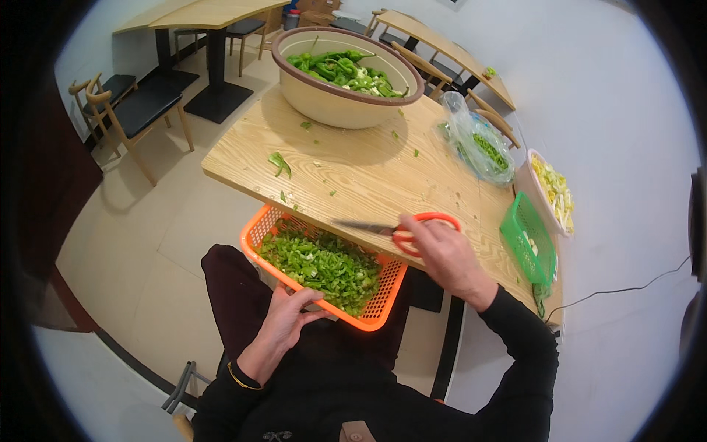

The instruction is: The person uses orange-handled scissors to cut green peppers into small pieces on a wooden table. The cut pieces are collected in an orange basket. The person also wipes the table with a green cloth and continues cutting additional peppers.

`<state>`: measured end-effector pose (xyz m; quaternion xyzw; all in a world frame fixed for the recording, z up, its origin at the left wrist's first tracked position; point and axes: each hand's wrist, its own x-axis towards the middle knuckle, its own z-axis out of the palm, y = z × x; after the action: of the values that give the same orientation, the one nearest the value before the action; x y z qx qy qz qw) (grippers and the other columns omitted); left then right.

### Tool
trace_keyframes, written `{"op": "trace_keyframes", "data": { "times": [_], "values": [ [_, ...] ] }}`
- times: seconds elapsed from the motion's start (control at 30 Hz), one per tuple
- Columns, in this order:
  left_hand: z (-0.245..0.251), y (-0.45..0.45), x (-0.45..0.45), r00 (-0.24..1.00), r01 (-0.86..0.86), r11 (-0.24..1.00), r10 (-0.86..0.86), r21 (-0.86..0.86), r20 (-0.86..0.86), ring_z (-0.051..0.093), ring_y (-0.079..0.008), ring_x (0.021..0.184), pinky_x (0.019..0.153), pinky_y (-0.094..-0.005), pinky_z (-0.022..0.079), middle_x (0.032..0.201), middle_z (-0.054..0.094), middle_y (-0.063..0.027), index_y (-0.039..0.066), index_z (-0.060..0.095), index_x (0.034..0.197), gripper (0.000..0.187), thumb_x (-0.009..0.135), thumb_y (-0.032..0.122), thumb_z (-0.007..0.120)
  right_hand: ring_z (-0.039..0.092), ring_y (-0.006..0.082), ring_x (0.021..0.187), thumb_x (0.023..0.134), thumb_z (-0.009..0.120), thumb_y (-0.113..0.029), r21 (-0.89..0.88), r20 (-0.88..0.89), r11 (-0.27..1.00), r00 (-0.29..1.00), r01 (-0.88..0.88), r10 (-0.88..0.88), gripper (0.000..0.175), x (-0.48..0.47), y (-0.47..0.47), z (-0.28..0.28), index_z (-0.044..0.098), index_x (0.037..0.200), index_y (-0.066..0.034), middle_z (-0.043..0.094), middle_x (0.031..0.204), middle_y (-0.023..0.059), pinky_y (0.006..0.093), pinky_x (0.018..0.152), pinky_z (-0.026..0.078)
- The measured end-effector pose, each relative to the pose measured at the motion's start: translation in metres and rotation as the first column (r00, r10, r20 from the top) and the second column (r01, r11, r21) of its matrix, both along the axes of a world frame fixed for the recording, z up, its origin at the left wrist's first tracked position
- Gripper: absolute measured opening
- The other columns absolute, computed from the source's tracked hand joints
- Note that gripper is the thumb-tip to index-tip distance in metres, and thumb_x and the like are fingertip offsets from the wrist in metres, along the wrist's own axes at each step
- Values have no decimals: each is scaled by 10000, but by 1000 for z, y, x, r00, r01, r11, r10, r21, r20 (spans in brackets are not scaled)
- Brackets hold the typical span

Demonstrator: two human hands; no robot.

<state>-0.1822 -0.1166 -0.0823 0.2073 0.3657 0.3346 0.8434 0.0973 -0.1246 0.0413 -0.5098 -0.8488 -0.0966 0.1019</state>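
Observation:
My left hand (288, 314) grips the near rim of an orange plastic basket (393, 287), thumb over the edge. The basket sits at my lap, its far side at the table's front edge, and holds a heap of chopped green peppers (331, 271). In my right hand (442, 254) is a pair of scissors with red-orange handles (436, 216). Their dark blades (364, 226) point left above the table edge and look closed, though slightly blurred. Farther back, a large cream basin with a brown rim (331, 108) contains green peppers (342, 63), some whole and some cut.
Pepper scraps (280, 164) lie scattered on the wooden table (353, 160). Along its right side are a clear plastic bag (480, 146) of chopped greens, a pale basin (531, 182) of yellowish leaves and a green basket (516, 237). A cable (618, 290) runs along the wall. Chairs (143, 113) stand left.

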Motion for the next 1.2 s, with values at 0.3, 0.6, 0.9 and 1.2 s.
{"op": "trace_keyframes", "data": {
  "times": [0.3, 0.6, 0.9, 1.2],
  "values": [
    [-10, -4, 4, 997, 73, 994, -74, -78, -1, 655, -233, 1032, 832, -488, 600, 1179, 584, -105, 70, 432, 1331, 483, 879, 15, 595, 635, 306, 840, 844, 621, 9, -51, -59, 992, 991, 117, -120, 494, 20, -62, -3, 545, 1329, -42, 621, 911, 140, 397, 703, 519],
    [1, 12, -58, 988, 90, 996, -90, -3, -123, 696, -283, 988, 854, -510, 603, 1145, 675, -141, -7, 569, 1225, 374, 860, 73, 596, 665, 169, 715, 849, 705, -23, -536, -737, 751, 220, 387, -639, 559, 123, -26, -1, 481, 1361, 3, 668, 892, 108, 284, 583, 518],
    [28, -5, -172, 975, 49, 999, -52, -19, -217, 658, -305, 1011, 859, -499, 580, 1160, 626, -141, -4, 484, 1331, 598, 742, 21, 584, 631, 129, 725, 888, 701, -43, -536, -817, 842, -291, 62, -499, 574, 162, -76, -34, 436, 1392, 28, 668, 913, 91, 247, 621, 512],
    [93, -19, -173, 958, 38, 984, 14, 176, -288, 622, -304, 1062, 919, -446, 525, 1197, 606, -155, -45, 452, 1355, 732, 646, 22, 624, 640, 126, 844, 921, 673, -68, -475, -774, 880, -467, -18, -428, 528, 189, -96, -53, 454, 1398, -7, 666, 977, 90, 247, 675, 530]
  ]
}}
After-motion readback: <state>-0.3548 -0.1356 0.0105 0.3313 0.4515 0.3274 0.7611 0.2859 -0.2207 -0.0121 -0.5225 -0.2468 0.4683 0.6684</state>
